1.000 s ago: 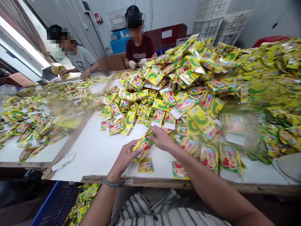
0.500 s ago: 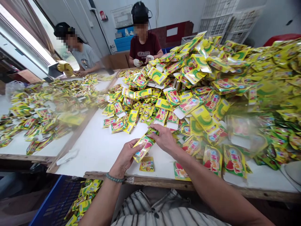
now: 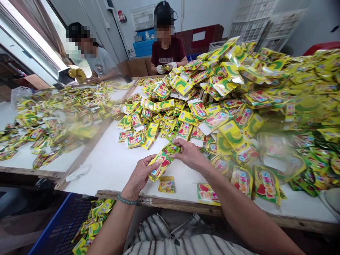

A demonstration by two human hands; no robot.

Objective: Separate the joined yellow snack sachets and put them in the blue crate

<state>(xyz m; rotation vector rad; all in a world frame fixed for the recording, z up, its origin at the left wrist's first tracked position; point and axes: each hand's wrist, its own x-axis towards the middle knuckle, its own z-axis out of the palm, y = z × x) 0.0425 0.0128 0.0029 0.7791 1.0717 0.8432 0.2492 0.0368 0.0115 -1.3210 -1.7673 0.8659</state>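
Note:
My left hand [image 3: 139, 175] is closed round the lower part of a small yellow and green candy box [image 3: 160, 164] with a watermelon picture, thumb on its front. At the box's upper end a green candy sachet [image 3: 170, 148] is pinched between the thumb and fingers of my right hand [image 3: 190, 154]. Sachet and box touch; whether the sachet is partly inside I cannot tell. Just below the box, a single yellow sachet [image 3: 166, 185] lies flat on the white tabletop [image 3: 106, 169].
A high heap of candy boxes [image 3: 198, 108] fills the table ahead and right; green sachets [image 3: 308, 180] lie at far right. Left of a wooden strip [image 3: 87, 152] are more packets. A blue crate [image 3: 50, 226] holds packets below the edge. Two co-workers [image 3: 168, 53] sit opposite.
The box and both hands have shifted slightly in view. My right-hand fingers have spread a little along the sachet, which shows more plainly above the box.

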